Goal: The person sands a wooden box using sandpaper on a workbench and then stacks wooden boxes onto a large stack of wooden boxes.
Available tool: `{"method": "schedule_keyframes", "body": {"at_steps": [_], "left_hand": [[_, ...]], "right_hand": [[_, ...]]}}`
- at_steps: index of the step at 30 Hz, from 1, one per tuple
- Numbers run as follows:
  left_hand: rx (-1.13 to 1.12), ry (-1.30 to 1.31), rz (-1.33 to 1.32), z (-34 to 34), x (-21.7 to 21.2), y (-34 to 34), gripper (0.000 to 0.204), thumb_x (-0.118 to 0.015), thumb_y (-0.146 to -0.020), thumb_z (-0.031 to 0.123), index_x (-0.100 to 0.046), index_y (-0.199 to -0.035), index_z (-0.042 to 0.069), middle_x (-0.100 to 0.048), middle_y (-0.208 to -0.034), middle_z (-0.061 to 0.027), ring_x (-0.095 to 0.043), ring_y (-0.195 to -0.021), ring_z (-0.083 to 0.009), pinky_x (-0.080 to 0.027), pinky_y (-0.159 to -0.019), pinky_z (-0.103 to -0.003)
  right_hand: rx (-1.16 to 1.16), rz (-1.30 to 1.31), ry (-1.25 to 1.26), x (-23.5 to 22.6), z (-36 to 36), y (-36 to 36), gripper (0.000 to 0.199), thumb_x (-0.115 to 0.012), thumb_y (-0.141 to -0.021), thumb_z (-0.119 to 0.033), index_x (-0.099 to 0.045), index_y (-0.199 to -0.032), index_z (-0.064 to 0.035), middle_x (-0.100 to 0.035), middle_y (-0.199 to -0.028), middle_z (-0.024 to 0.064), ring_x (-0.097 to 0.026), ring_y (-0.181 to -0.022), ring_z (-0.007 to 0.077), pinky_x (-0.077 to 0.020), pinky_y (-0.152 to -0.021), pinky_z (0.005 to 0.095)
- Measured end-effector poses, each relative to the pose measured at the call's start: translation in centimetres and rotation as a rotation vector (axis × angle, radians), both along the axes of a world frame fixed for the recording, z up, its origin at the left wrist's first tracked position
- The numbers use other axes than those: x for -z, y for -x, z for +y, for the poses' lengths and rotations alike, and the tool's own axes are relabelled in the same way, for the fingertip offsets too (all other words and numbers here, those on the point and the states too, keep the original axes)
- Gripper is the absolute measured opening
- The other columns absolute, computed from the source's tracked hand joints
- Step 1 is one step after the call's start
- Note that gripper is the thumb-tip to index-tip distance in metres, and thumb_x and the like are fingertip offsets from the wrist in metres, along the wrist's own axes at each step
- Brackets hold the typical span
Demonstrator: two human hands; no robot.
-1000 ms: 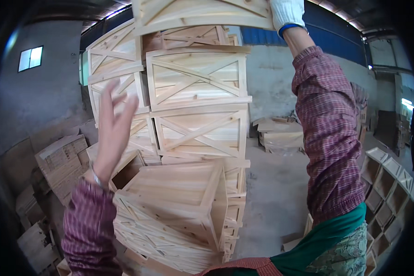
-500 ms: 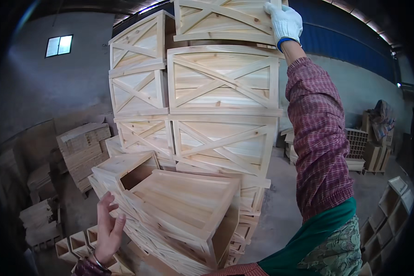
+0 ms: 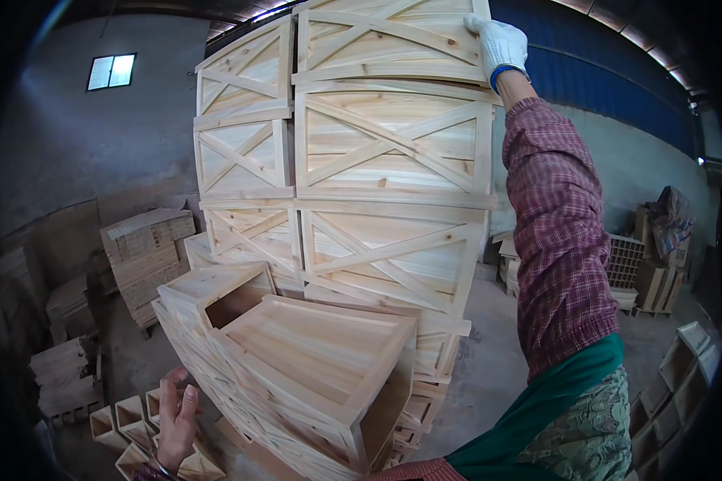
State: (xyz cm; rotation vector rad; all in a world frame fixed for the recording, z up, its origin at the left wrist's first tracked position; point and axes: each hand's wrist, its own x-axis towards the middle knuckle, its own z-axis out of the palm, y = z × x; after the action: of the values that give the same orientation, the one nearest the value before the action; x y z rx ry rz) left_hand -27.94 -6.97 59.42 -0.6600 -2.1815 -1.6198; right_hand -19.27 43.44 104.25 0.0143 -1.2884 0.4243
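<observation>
My right hand, in a white knitted glove with a blue cuff, grips the right edge of the top wooden crate. Its thumb lies toward the front face, while the other fingers are partly hidden. That crate has an X-shaped brace and rests on another braced crate in a tall stack. Low on the left, my bare left hand holds nothing, its fingers apart. It is beside a nearer pile of crates, whose top crate has a plain panel facing up.
A second column of braced crates stands against the stack's left side. Stacked boards are farther left, with small open boxes on the floor below. More open wooden boxes lean at the lower right.
The top crate has shifted left and down, closing the dark gap beside the left column. My right hand stays at its right edge. My left hand has dropped lower, away from the near pile.
</observation>
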Motion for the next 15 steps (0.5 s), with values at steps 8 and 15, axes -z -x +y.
{"method": "schedule_keyframes", "body": {"at_steps": [8,15], "left_hand": [[-0.004,-0.03,-0.096,0.2,1.8,0.1,0.04,-0.048,-0.098,0.035,-0.044,-0.123,0.004,-0.051,-0.093,-0.0061,-0.055,-0.088,-0.0137,-0.051,-0.063,-0.026],[-0.029,0.041,-0.083,0.6,1.6,0.1,0.039,-0.048,-0.098,0.037,-0.046,-0.119,0.004,-0.051,-0.095,-0.0049,-0.055,-0.088,-0.0141,-0.051,-0.064,-0.026]], "right_hand": [[0.101,-0.043,0.091,-1.4,3.3,1.5,0.05,-0.07,-0.075,-0.045,-0.07,-0.096,0.0007,-0.069,-0.097,0.0187,-0.064,-0.092,0.0315,-0.0458,-0.084,0.037],[0.171,-0.086,0.123,-0.9,2.0,2.1,0.051,-0.068,-0.076,-0.046,-0.071,-0.098,-0.0012,-0.068,-0.097,0.0198,-0.064,-0.092,0.0326,-0.0461,-0.083,0.0359]]}}
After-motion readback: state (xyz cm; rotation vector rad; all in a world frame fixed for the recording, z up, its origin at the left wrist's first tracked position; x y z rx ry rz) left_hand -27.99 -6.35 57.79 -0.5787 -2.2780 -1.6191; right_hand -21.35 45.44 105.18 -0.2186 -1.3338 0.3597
